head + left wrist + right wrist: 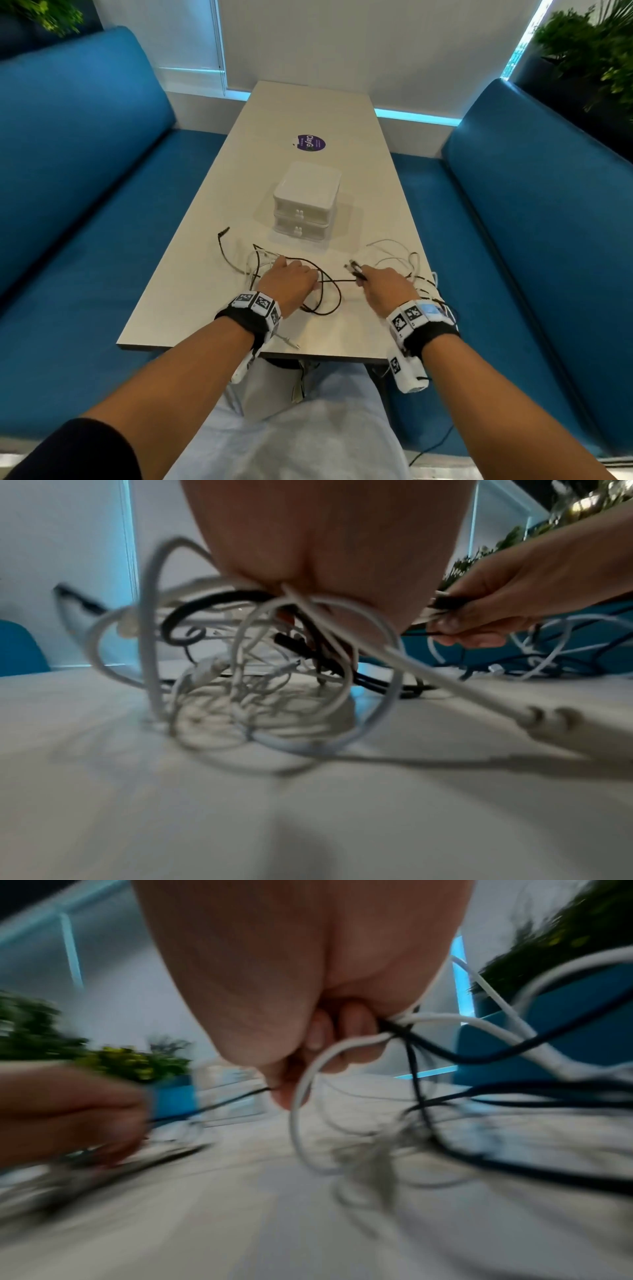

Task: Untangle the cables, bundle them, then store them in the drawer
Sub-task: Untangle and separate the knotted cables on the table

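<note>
A tangle of white and black cables (301, 274) lies on the near half of the pale table (308, 113). My left hand (291, 279) grips a bunch of white and black loops (260, 653) near the table's left side. My right hand (380, 284) holds a black cable with its plug end (354, 267) sticking out, plus white loops (342, 1096) hanging under the palm. A taut black cable (337, 281) runs between both hands. The white two-drawer box (305, 202) stands beyond the cables, both drawers shut.
Blue bench seats (85, 171) flank the table on both sides. A purple round sticker (311, 142) lies further back. More cable loops (407, 263) spill toward the table's right edge. Plants (596, 51) stand behind the right bench.
</note>
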A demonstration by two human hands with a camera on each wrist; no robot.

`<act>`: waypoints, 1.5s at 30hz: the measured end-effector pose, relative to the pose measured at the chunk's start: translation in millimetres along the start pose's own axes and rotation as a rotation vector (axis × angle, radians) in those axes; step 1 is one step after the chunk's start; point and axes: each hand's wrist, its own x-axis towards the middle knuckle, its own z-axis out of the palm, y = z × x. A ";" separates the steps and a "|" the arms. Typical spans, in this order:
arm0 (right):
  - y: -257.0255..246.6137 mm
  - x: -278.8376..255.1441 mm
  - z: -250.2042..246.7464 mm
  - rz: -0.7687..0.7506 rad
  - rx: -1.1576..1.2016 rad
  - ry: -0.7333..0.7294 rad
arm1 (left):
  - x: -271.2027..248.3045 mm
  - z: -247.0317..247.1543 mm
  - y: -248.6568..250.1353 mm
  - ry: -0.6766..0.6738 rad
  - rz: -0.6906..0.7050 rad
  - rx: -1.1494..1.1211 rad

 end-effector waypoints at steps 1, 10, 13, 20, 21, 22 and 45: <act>15.6 -0.8 -3.9 0.066 0.003 0.001 | -4.0 2.8 -7.3 -0.014 -0.018 0.017; 17.3 -10.7 -1.0 0.109 0.161 0.181 | -8.2 6.9 -0.5 -0.020 -0.046 0.005; -4.9 -14.4 5.2 -0.011 0.190 0.188 | -8.1 6.5 1.9 -0.007 -0.043 0.010; -5.3 -6.7 7.5 -0.056 0.300 0.192 | 0.4 -7.1 0.5 0.030 -0.061 -0.038; -5.8 -7.9 8.1 -0.109 0.346 0.195 | 3.2 -8.9 3.5 0.031 -0.043 -0.045; -7.4 -9.0 9.1 -0.152 0.381 0.191 | 6.8 -11.4 7.5 0.038 -0.025 -0.051; 13.4 -0.1 2.8 0.113 0.291 0.239 | 15.6 -15.7 10.4 0.107 -0.006 -0.141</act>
